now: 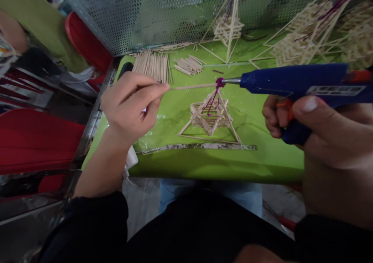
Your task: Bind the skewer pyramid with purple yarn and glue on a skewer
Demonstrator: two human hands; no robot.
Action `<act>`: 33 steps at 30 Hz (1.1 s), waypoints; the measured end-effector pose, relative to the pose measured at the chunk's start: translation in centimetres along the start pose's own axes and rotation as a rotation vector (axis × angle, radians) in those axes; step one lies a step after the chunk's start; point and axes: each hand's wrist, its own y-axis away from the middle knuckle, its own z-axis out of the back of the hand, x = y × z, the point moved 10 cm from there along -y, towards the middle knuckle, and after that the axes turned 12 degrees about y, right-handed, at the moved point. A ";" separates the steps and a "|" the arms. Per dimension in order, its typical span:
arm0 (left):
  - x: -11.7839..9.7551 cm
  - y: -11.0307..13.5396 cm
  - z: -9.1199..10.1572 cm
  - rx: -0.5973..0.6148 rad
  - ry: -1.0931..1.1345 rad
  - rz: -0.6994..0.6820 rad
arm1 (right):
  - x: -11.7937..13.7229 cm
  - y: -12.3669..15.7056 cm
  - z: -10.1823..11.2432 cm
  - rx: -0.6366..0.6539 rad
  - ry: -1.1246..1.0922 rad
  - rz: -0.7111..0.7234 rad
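My left hand [131, 103] pinches one end of a thin wooden stick [192, 86] and holds it level above the green table [204, 166]. My right hand [320, 138] grips a blue glue gun [294, 82], a finger on its orange trigger. The gun's metal nozzle touches the stick's far end, where a blob of purple glue [220, 82] sits. Below that, a small pyramid of sticks [211, 117] with purple glue strands stands on the table.
Piles of loose sticks [153, 65] lie at the back left, near a perforated metal screen [131, 14]. Finished stick pyramids [229, 28] stand at the back and back right. A strip of tape [201, 147] lies near the table's front edge. Red chairs stand to the left.
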 end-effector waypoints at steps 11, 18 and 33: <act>-0.7 -0.4 0.4 -0.052 0.042 -0.058 | 0.0 0.0 -0.2 0.024 0.005 -0.020; -0.2 0.1 0.1 -0.004 -0.019 -0.019 | 0.0 0.0 -0.4 0.050 0.033 -0.032; -0.1 0.2 0.2 -0.040 -0.031 0.035 | 0.0 0.1 0.1 0.019 0.028 -0.004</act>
